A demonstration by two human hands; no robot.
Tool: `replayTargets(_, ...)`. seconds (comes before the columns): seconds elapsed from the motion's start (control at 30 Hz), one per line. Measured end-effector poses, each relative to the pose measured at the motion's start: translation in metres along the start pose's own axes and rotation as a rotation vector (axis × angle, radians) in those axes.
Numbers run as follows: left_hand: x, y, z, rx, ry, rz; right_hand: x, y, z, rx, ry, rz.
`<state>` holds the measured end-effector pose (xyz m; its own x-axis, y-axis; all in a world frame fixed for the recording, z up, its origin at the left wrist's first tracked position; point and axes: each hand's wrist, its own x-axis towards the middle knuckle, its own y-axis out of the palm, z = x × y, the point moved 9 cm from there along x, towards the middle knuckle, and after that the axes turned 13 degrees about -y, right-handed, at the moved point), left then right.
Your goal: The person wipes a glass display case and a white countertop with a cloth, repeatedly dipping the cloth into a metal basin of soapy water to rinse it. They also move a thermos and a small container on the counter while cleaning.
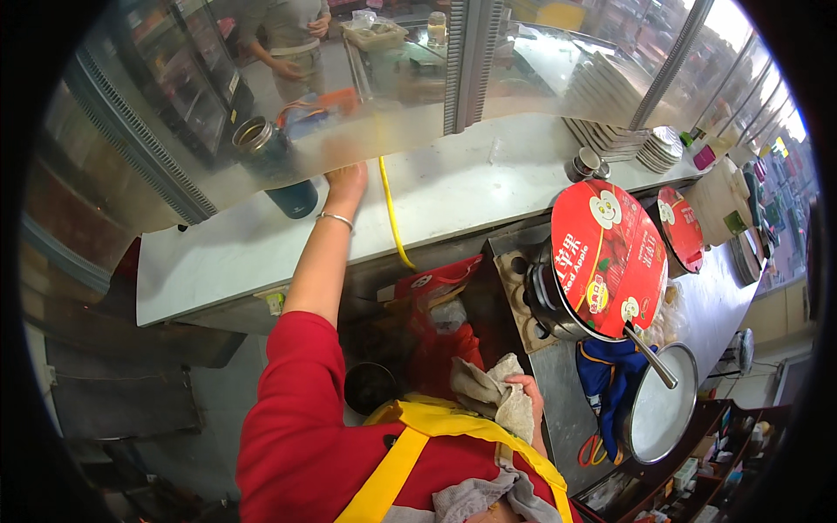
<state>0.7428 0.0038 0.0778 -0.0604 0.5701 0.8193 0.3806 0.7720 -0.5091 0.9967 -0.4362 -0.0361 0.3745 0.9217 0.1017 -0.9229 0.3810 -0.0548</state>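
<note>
My left arm stretches forward over the white counter [248, 261], and my left hand [346, 180] reaches under a clear plastic curtain. Its fingers are blurred behind the plastic, so I cannot tell whether they hold anything. A dark teal insulated bottle [294, 199] with no lid stands just left of that hand. Behind the curtain, an orange and blue item [320, 110] lies beyond the hand. Close to my yellow apron [451, 421], my right hand [533, 395] grips a crumpled beige cloth [497, 392].
A yellow hose [390, 209] hangs over the counter edge. To the right stand a pot [546, 294] under a red printed cover [608, 255], a round pan [664, 405], blue cloth [608, 379] and scissors [592, 451]. Stacked trays [608, 140] sit farther back. A person [294, 52] stands beyond the curtain.
</note>
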Motion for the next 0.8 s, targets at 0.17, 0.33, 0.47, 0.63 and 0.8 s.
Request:
replayTargets(0.17, 0.007, 0.063, -0.053, -0.182, -0.061, 0.340, 0.010, 0.007, -0.001, 0.096, 0.076, 0.023)
replayTargets(0.33, -0.017, 0.131, -0.167, -0.210, -0.258, 0.860, -0.001, 0.014, -0.015, 0.261, 0.175, -0.064)
replayTargets(0.47, -0.035, 0.161, -0.206, -0.111, -0.058, 0.754, -0.020, -0.003, -0.031, 0.190, 0.167, -0.178)
replayTargets(0.63, -0.044, 0.194, -0.182, -0.420, -0.266, 0.880, -0.011, -0.019, -0.026, 0.268, 0.098, -0.236)
replayTargets(0.8, -0.063, 0.110, -0.141, -1.410, -1.229, 1.184, 0.004, -0.007, -0.017, 0.306, 0.026, -0.129)
